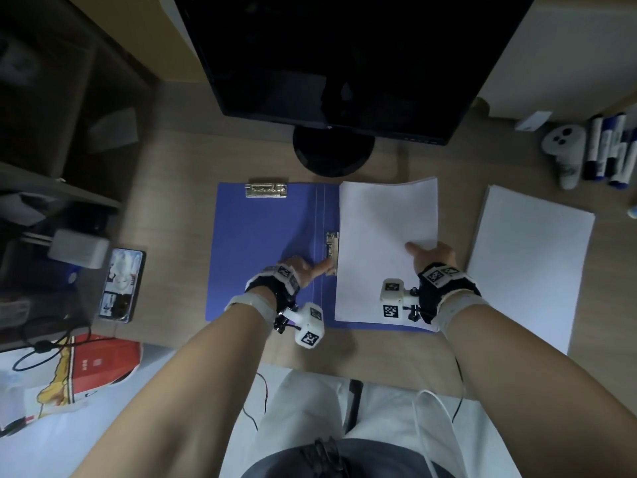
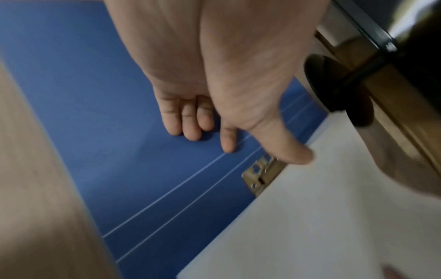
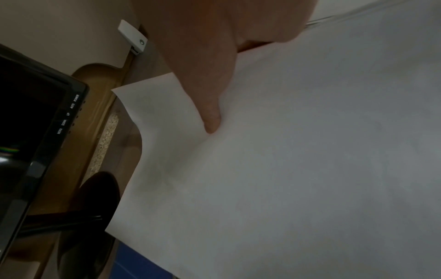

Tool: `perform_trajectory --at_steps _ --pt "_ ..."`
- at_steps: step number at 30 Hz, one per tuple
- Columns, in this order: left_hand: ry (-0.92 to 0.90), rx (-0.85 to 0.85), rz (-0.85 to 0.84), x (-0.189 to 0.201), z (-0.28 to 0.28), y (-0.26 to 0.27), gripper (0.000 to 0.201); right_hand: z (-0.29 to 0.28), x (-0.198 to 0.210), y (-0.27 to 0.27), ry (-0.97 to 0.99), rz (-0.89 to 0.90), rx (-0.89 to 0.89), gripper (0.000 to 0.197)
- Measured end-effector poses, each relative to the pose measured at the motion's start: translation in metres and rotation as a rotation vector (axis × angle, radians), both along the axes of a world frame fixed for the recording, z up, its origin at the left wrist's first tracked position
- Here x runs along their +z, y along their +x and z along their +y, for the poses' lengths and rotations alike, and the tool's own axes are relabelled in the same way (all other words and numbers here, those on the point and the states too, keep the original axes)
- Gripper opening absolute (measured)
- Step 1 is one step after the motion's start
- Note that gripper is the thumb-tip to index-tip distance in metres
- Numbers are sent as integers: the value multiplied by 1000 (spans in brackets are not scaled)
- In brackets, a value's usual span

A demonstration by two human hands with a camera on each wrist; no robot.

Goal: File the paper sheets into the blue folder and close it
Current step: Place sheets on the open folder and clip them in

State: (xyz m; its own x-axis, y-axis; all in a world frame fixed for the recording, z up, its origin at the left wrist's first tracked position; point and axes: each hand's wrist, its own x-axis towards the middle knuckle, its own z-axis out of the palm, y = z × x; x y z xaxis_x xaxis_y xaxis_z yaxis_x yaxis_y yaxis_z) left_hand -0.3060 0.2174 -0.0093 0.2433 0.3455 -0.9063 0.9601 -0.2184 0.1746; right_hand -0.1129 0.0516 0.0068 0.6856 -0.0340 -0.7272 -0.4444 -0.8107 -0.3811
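Right hand: pinching the right edge of the paper sheets, thumb on top; the fingers beneath are hidden, so the hold is judged from the thumb and the dent it makes. Left hand: fingers extended and relaxed, holding nothing, thumb reaching the spine clip, fingertips resting on the blue folder.

Blue folder: lying open and flat on the wooden desk, centre. Paper sheets: covering its right half, left edge just beside the spine clip, far right corner apparently lifted slightly. Second metal clip: at the top edge of the left half.

Further white stack: right of the folder. Monitor: behind. Phone: left. Markers: far right.
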Motion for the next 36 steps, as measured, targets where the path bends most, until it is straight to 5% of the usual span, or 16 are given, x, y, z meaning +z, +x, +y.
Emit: perform_trajectory --at_steps 6,10,13,19,22,26,30,36 --pt "-79 269 -398 5 -2 -4 31 -3 -3 0 -5 5 27 58" --pt "-33 494 -501 8 3 17 44 -7 -5 1 -4 8 41 57" --pt "-53 542 -496 7 10 29 46 -9 -6 2 8 13 36 57" --pt "-54 309 -346 3 9 45 57 -10 -11 4 0 15 61 55" --pt "36 394 -395 2 7 43 56 -13 -10 6 11 24 88 57" --pt "127 608 -335 1 -2 31 14 -19 -1 7 55 26 138 63" --pt "-87 584 -323 9 -28 36 11 -32 5 5 215 -42 124 52" --pt "-116 714 -531 46 -45 78 70 -55 35 15 473 -35 57 52"
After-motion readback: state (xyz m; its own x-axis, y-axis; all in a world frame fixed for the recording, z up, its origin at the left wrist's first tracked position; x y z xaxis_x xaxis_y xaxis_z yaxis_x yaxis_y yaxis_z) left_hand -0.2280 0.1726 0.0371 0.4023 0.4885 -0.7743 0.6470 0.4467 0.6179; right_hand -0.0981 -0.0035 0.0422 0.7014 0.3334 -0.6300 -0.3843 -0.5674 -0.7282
